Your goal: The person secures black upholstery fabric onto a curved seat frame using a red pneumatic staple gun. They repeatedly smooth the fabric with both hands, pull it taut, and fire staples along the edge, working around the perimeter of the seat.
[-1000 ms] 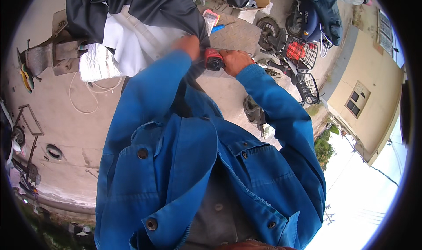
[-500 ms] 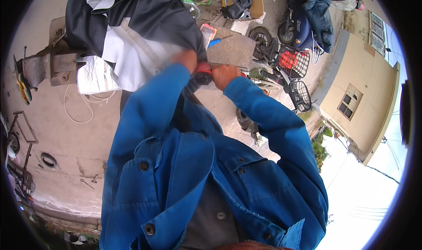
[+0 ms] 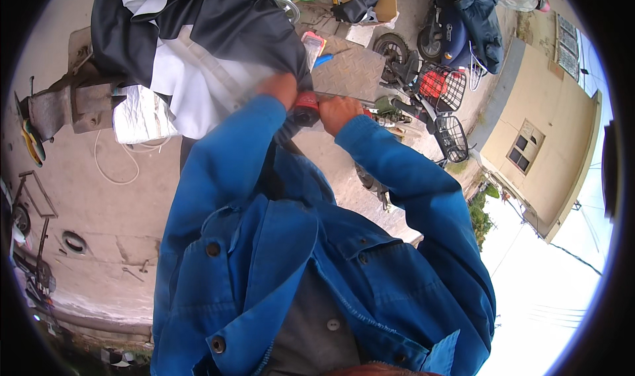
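Note:
A large sheet of black material with a white underside (image 3: 192,78) is draped in front of me, over the upper left. My left hand (image 3: 280,88) rests at its near right edge, its fingers hidden beyond the wrist and slightly blurred. Just right of it sits a red and black rounded tool or machine part (image 3: 306,106), whose kind I cannot make out. My right hand (image 3: 339,113) is closed beside that part, fingers curled; what they grip is hidden. A thin metal edge runs just past its knuckles.
Beyond my right hand lies a patterned metal plate (image 3: 347,68) with a blue-handled item (image 3: 323,60). A bike with wire baskets (image 3: 442,88) and a scooter (image 3: 453,39) stand right. At left are a silvery-white pad (image 3: 139,116), a metal stand (image 3: 83,105) and green-yellow-handled pliers (image 3: 32,141).
The view has shifted very slightly. The black and white material sits a little further left; both hands stay in nearly the same place.

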`<state>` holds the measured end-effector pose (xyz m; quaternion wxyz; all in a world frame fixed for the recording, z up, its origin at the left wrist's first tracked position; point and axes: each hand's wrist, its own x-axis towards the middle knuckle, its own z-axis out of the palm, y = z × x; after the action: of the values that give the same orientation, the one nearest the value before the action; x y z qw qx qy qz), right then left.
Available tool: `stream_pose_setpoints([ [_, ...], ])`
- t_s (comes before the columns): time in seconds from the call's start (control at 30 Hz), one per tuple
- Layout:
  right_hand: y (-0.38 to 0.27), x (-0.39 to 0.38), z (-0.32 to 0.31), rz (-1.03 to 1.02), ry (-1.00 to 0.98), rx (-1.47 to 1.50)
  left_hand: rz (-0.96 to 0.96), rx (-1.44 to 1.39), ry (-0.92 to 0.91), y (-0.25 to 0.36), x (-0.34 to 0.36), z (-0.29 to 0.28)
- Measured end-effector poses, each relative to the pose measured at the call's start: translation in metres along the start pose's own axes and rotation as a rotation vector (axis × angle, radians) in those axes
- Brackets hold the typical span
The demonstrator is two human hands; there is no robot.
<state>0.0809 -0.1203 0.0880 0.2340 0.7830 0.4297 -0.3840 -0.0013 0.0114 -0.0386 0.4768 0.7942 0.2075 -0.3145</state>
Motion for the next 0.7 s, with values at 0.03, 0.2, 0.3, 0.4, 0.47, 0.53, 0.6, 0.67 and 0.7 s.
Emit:
stream_pose_setpoints([
  [0.03,0.000,0.002,0.000,-0.005,-0.012,-0.007,-0.004,-0.003,0.011,0.000,0.002,0.000],
  [0.2,-0.003,0.009,-0.009,0.052,-0.136,-0.071,-0.001,-0.004,0.012,-0.001,0.004,0.002],
  [0.3,0.005,0.002,0.000,0.015,-0.027,-0.084,0.009,0.017,-0.024,0.002,0.001,-0.002],
  [0.4,0.025,-0.022,0.026,-0.129,0.304,-0.014,0.024,0.000,0.026,0.002,-0.006,-0.004],
  [0.47,0.030,-0.035,0.040,-0.204,0.526,0.027,0.005,0.006,0.050,0.002,-0.004,-0.003],
  [0.53,0.032,-0.043,0.046,-0.168,0.415,0.019,0.001,0.016,0.031,0.004,-0.006,0.000],
  [0.6,0.036,-0.039,0.048,-0.141,0.307,-0.017,-0.003,0.019,-0.001,0.004,-0.004,-0.004],
  [0.67,0.031,-0.035,0.038,-0.048,0.203,0.042,0.013,0.027,0.015,0.004,-0.004,-0.005],
  [0.7,0.027,-0.034,0.033,-0.003,0.149,0.075,0.019,0.032,0.020,0.003,-0.005,-0.004],
])
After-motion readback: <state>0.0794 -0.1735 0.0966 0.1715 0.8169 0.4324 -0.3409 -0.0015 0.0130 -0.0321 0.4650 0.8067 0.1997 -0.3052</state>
